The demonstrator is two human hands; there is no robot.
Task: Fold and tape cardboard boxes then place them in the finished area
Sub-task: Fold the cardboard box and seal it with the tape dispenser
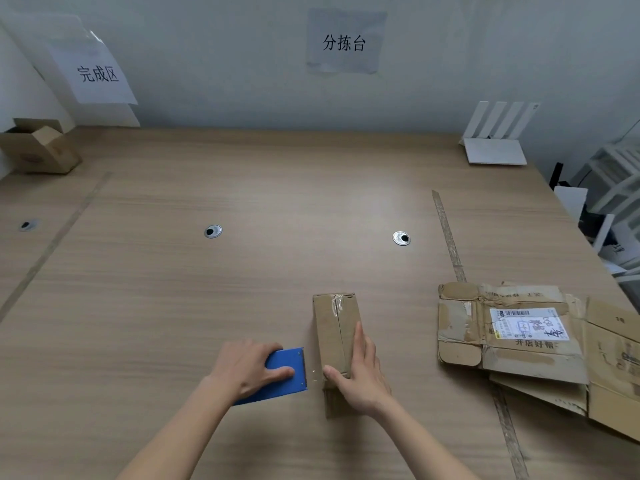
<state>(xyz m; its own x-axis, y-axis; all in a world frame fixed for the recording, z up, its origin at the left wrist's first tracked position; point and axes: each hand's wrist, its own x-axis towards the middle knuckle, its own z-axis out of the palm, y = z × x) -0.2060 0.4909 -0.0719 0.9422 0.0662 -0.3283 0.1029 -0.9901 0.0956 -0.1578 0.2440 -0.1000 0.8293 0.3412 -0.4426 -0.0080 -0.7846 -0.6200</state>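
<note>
A small folded cardboard box [334, 327] stands on the wooden table [242, 271] near the front, with clear tape across its top seam. My right hand [360, 372] rests on its near end, fingers along the top and thumb on the left side. My left hand [247, 367] grips a blue tape dispenser [284, 362] just left of the box, its toothed edge facing the box. At the far left, under a paper sign [97, 74], sits an open cardboard box [40, 147].
Flattened cardboard boxes [526, 337] with a shipping label lie at the right front. A tape strip [448, 233] marks the table on the right, another on the left. A white router [495, 140] stands at the back right. Cable holes dot the middle.
</note>
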